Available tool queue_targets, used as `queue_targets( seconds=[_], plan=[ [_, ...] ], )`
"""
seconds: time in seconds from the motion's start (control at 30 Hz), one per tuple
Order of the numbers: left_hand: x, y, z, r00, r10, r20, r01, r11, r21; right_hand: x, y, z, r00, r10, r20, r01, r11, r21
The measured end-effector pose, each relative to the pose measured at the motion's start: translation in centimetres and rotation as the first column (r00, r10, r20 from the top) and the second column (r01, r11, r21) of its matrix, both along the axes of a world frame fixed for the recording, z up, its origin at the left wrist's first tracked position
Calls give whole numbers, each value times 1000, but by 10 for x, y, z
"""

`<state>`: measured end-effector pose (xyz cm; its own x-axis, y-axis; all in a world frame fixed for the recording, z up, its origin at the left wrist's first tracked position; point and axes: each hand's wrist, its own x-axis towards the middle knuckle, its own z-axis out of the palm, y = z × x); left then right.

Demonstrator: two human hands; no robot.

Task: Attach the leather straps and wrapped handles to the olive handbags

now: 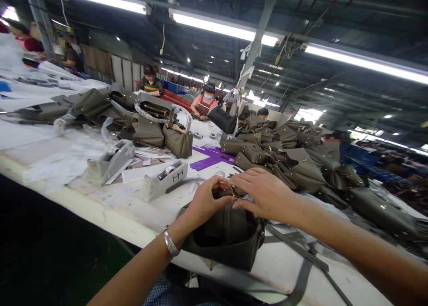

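Observation:
A dark olive leather handbag [227, 239] stands open on the white table [140, 217] right in front of me. My left hand [205, 203], with a silver bracelet on its wrist, pinches the bag's top edge near a small metal clasp [236, 192]. My right hand [264, 192] curls over the same spot from the right, with its fingers closed on the clasp area. What lies under the fingers is partly hidden.
Two grey tape dispensers [163, 179] [110, 161] sit to the left. A heap of olive handbags [294, 163] fills the right side, and more bags [150, 128] stand further back. Loose straps [301, 252] lie near the table's edge. Other people work at the far side.

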<state>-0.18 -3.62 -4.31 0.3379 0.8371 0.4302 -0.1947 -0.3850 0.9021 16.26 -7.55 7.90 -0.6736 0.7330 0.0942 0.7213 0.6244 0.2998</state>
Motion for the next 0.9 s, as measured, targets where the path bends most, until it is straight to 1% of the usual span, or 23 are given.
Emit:
queue_targets(
  seconds=[0.07,0.13,0.17,0.23,0.3,0.4,0.47,0.5,0.63,0.7,0.77,0.9],
  plan=[
    [-2,2,-3,999,-51,18,51,999,-19,-3,-2,-2,998,34,58,-33,999,-15],
    [-6,2,-6,998,-58,-27,58,998,1,-5,0,-4,995,11,96,-9,1000,-19],
    [-8,1,-6,997,-32,-74,35,999,32,-5,2,-5,994,0,106,2,1000,-19],
    [-14,2,-8,983,61,-173,-43,993,107,-4,6,-7,994,-8,105,11,1000,-24],
    [-22,3,-8,964,147,-222,-118,983,139,0,9,-9,995,-15,97,18,999,-26],
    [-33,6,-10,957,178,-227,-162,983,88,4,11,-12,997,-33,64,35,999,-26],
    [-38,6,-11,961,168,-218,-157,985,66,5,12,-13,999,-44,31,45,999,-25],
    [-39,6,-11,964,163,-211,-151,986,74,5,13,-13,999,-47,19,48,999,-25],
    [-35,3,-10,948,208,-240,-152,961,230,0,15,-13,999,-53,10,53,999,-10],
    [-33,3,-9,933,247,-262,-176,947,268,-2,15,-13,999,-48,13,48,999,-2],
    [-32,4,-8,928,239,-285,-170,955,244,-1,14,-13,999,-47,13,47,999,2],
    [-43,7,-8,924,150,-353,-89,979,183,4,13,-13,998,-53,17,53,999,5]
  ],
)
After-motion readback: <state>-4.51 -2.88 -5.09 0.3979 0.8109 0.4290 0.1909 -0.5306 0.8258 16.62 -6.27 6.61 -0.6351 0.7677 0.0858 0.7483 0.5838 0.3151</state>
